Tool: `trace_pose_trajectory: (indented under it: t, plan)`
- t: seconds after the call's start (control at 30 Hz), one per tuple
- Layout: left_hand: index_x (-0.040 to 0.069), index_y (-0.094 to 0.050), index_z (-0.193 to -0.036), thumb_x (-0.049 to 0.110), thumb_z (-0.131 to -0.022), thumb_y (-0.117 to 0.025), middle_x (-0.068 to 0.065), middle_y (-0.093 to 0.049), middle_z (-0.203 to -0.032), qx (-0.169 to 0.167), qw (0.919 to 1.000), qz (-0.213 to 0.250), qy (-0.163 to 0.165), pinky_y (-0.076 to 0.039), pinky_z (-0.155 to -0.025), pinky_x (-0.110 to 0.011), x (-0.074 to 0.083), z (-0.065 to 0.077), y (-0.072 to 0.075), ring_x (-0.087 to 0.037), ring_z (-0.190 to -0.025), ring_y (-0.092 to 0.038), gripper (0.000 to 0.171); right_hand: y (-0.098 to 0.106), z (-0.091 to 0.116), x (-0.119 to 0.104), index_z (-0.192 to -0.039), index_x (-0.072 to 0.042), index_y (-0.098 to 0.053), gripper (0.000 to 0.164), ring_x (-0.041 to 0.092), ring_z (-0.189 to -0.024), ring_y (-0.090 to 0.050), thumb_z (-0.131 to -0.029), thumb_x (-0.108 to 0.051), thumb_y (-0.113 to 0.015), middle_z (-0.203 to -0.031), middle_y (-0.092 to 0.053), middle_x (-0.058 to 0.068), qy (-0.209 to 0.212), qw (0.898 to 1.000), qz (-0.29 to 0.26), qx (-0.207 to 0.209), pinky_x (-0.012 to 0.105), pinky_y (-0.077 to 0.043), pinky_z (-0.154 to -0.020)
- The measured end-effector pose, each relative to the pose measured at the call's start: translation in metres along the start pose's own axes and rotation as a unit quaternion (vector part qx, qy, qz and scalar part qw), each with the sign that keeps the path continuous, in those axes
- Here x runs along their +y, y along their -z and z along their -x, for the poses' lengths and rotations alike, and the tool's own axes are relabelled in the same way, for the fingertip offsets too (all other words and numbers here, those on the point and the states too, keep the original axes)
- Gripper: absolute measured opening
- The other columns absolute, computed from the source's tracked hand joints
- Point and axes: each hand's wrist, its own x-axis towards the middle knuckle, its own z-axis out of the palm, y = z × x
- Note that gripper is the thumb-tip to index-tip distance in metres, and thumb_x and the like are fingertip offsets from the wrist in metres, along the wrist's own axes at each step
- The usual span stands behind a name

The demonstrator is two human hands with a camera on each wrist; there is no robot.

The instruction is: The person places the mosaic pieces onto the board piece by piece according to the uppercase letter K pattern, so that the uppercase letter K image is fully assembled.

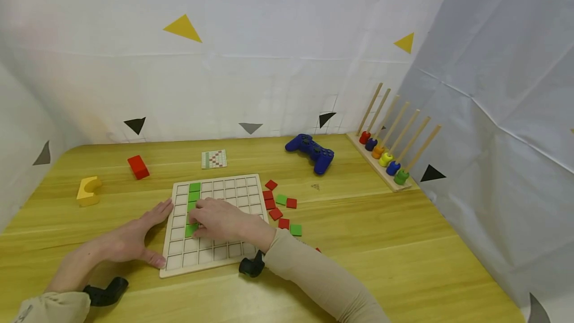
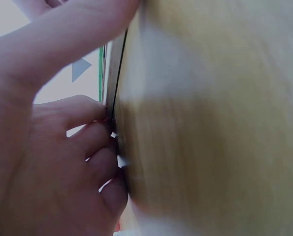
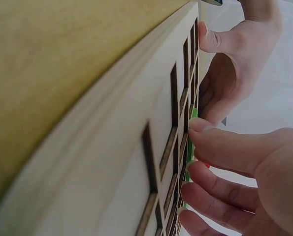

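A square wooden grid board (image 1: pixel 215 260) lies on the table, with a column of green tiles (image 1: pixel 194 196) set in its second column from the left. My right hand (image 1: pixel 219 221) reaches over the board. Its thumb and fingertips touch down along that green column, partly covering it; in the right wrist view the thumb tip meets a green tile (image 3: pixel 194 113) lying in the grid. At the board's left edge rests my left hand (image 1: pixel 130 238), thumb and fingers spread apart, fingertips against the frame. The left wrist view shows those fingers close along the board's side (image 2: pixel 114 73).
Several loose red tiles (image 1: pixel 275 214) and green tiles (image 1: pixel 296 230) lie right of the board. Behind it is a small pattern card (image 1: pixel 214 159). A blue game controller (image 1: pixel 311 152), a peg stand (image 1: pixel 381 163), a red block (image 1: pixel 138 167) and a yellow arch block (image 1: pixel 88 191) stand around.
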Motion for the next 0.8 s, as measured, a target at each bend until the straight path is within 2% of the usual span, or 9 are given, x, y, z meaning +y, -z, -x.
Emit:
trace_pose_trajectory:
  t: [0.8]
  plan:
    - [0.0,-0.014,-0.159,0.044,-0.066,-0.089,-0.03,-0.002,-0.164,0.002,0.9999,0.011,-0.006,-0.01,-0.108,-0.078,0.0005,0.001,-0.0002,-0.062,-0.143,-0.004,0.127,-0.0003,0.0002,-0.0004,-0.116,-0.024,-0.07,0.025,0.003,-0.096,-0.053,-0.096,-0.039,-0.067,-0.107,-0.06,-0.011,-0.005,1.0,-0.006,0.001,0.015,-0.043,-0.084]
